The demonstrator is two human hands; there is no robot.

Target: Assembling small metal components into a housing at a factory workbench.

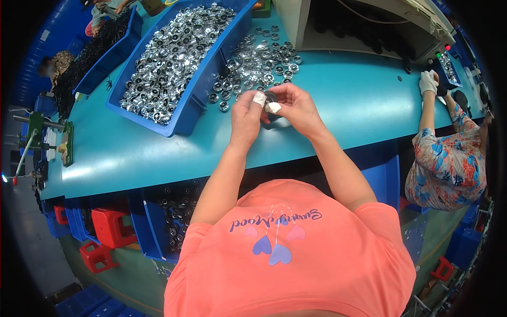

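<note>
Above the teal table, my left hand [247, 117] and my right hand [299, 112] meet with bent fingers around a dark round part [271, 98]. White wrapping covers a digit of each hand where they press on it. The part's underside is hidden by my fingers, and its exact kind cannot be made out. Just beyond my hands spreads a loose pile of small round silver parts with black centres [264, 59]. More of the same silver-and-black parts [170, 58] fill a large blue bin [186, 117] to the left of my left hand.
A person wearing a white glove [428, 82] works at the right end, by a small blue tray [453, 79]. A pale, open-fronted machine [289, 21] stands at the back right. Another blue bin [100, 74] holds black pieces. Red stools [110, 227] stand below the table [132, 164].
</note>
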